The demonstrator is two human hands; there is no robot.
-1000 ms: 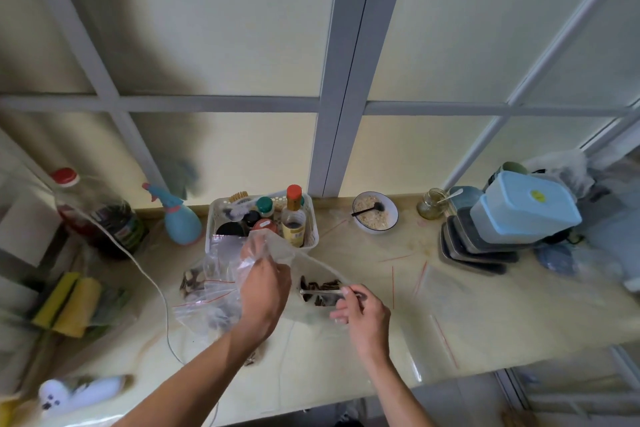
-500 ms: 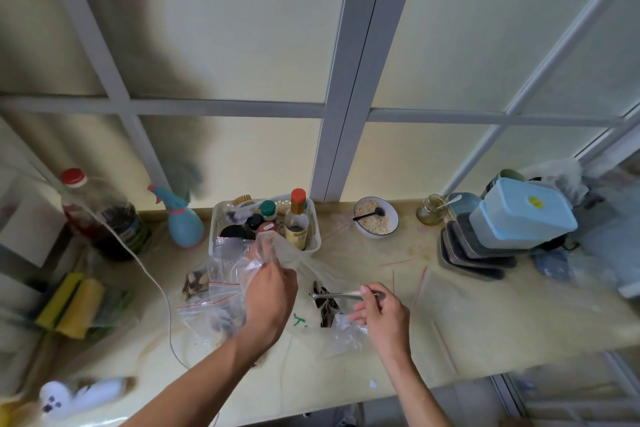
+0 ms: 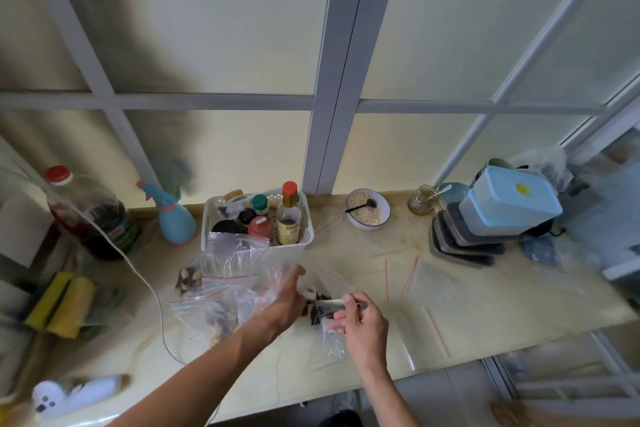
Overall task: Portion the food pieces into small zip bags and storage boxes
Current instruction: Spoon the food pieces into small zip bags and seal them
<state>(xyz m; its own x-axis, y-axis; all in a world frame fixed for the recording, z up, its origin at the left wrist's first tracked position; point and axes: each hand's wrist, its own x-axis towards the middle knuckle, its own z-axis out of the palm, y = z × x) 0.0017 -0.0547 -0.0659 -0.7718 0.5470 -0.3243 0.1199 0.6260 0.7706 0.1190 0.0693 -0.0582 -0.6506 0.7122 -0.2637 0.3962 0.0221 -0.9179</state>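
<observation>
Food pieces [image 3: 317,308] dark, inside clear zip bag [image 3: 325,329] on surface [image 3: 467,305]; left hand [image 3: 282,302] clutching bag's plastic, right hand [image 3: 363,326] pinching metal utensil [image 3: 327,303] over them.

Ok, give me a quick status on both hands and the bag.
Left hand holds clear bag open. Right hand holds metal utensil at dark food pieces. Nothing blocking.

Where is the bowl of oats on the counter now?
In the head view, the bowl of oats stands at the back of the counter, right of the white basket and left of the small glass jar.
</observation>
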